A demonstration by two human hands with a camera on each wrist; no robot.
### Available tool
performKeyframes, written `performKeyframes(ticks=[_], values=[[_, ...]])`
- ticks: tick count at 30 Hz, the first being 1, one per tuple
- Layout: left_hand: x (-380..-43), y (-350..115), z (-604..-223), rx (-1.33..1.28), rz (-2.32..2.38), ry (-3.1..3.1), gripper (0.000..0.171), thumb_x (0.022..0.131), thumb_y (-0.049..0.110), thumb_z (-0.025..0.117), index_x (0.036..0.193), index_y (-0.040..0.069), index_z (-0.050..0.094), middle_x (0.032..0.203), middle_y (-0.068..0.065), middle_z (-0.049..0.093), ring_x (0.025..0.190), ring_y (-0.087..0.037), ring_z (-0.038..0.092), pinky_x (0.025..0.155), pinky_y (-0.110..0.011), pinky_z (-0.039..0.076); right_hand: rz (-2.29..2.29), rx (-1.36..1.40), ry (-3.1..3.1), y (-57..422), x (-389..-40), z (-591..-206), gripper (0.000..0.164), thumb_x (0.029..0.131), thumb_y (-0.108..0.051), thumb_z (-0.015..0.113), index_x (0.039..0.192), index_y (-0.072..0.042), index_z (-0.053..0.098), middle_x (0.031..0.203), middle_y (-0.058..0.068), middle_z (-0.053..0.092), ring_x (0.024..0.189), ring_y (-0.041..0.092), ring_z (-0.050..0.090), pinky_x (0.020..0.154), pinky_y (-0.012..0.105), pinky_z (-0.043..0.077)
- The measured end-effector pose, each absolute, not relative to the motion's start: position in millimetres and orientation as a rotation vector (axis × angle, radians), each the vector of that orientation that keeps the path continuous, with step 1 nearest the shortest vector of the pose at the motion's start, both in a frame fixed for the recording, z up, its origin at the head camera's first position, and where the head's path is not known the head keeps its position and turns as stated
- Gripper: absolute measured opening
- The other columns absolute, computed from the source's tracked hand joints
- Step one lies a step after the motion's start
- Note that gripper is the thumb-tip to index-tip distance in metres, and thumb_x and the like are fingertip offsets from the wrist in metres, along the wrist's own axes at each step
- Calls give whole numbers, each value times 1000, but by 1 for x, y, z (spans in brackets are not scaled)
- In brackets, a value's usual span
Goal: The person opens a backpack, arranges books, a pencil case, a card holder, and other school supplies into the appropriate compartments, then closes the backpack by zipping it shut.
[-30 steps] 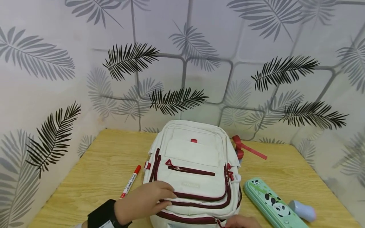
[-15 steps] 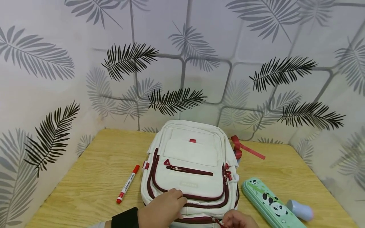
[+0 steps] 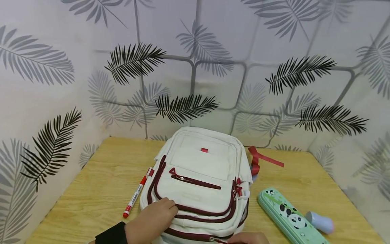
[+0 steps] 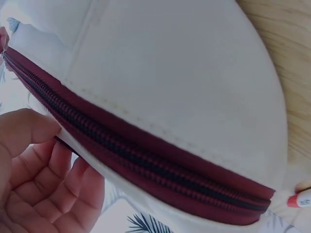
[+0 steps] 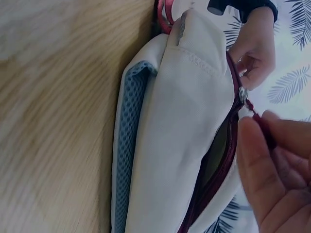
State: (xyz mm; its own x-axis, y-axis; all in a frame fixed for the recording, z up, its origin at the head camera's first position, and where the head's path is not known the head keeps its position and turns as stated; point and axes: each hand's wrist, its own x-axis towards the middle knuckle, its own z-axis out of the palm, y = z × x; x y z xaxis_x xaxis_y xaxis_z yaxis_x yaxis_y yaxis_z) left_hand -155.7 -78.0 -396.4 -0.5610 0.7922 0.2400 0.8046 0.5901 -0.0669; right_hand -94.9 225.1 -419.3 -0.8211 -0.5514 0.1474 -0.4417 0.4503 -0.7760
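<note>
A white backpack [image 3: 199, 162] with dark red zips lies front up on the table. My left hand [image 3: 153, 217] grips its near edge left of centre; in the left wrist view the thumb and curled fingers [image 4: 87, 194] hold the fabric beside the zip [image 4: 146, 158], whose teeth are joined here. With thumb and finger, my right hand [image 5: 277, 170] pinches the dark red zip pull [image 5: 264, 128]. The metal slider [image 5: 243, 94] sits at the end of a gap [image 5: 214, 153] that runs along the bag's side in the right wrist view.
Left of the bag lies a red and white marker [image 3: 134, 197]. To the right are a green panda pencil case [image 3: 289, 213] and a small pale blue cylinder [image 3: 320, 222]. A red strap [image 3: 269, 158] trails behind the bag onto the wooden table [image 3: 100, 189].
The right hand has drawn the zip slider leftward along the near edge. The backpack has shifted slightly left and turned. The left hand moved right along the edge, then back left.
</note>
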Motion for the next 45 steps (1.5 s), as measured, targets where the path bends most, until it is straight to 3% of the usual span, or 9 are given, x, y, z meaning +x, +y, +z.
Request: performKeyframes(ticks=[9, 25, 34, 39, 45], values=[[-153, -92, -401, -1150, -24, -2456, 8, 78, 5, 62, 82, 10, 58, 83, 3, 53, 79, -8, 52, 61, -16, 45, -1159, -1085, 2856, 207, -100, -432, 9, 77, -8, 64, 85, -5, 67, 81, 3, 65, 78, -8, 52, 60, 15, 44], [-154, -95, -399, -1122, -50, -2478, 8, 77, 4, 62, 81, 8, 57, 80, 2, 53, 76, -8, 53, 61, -17, 45, -1124, -704, 2938, 217, -95, -424, 5, 79, -15, 66, 79, -11, 66, 71, -11, 62, 65, -11, 46, 54, 16, 42], [-154, -94, -397, -1116, -57, -2462, 9, 76, 6, 64, 79, 9, 56, 78, 3, 52, 74, -6, 52, 61, -16, 45, -1055, -408, 2877, 231, -98, -418, 10, 79, -19, 66, 81, -9, 67, 71, -7, 62, 62, -9, 47, 55, 15, 44], [-154, -93, -398, -1115, -56, -2465, 9, 76, 6, 65, 78, 10, 56, 78, 3, 52, 73, -6, 52, 61, -15, 44, -1052, -374, 2860, 241, -102, -418, 10, 79, -16, 66, 82, -7, 67, 76, -2, 64, 65, -6, 53, 57, 14, 46], [-154, -94, -399, -1114, -80, -2439, 8, 77, 8, 64, 77, 11, 56, 77, 4, 51, 71, -6, 51, 59, -15, 43, -1025, -145, 2923, 245, -105, -422, 7, 77, -16, 68, 79, -10, 67, 75, -3, 64, 63, -2, 53, 55, 15, 45]])
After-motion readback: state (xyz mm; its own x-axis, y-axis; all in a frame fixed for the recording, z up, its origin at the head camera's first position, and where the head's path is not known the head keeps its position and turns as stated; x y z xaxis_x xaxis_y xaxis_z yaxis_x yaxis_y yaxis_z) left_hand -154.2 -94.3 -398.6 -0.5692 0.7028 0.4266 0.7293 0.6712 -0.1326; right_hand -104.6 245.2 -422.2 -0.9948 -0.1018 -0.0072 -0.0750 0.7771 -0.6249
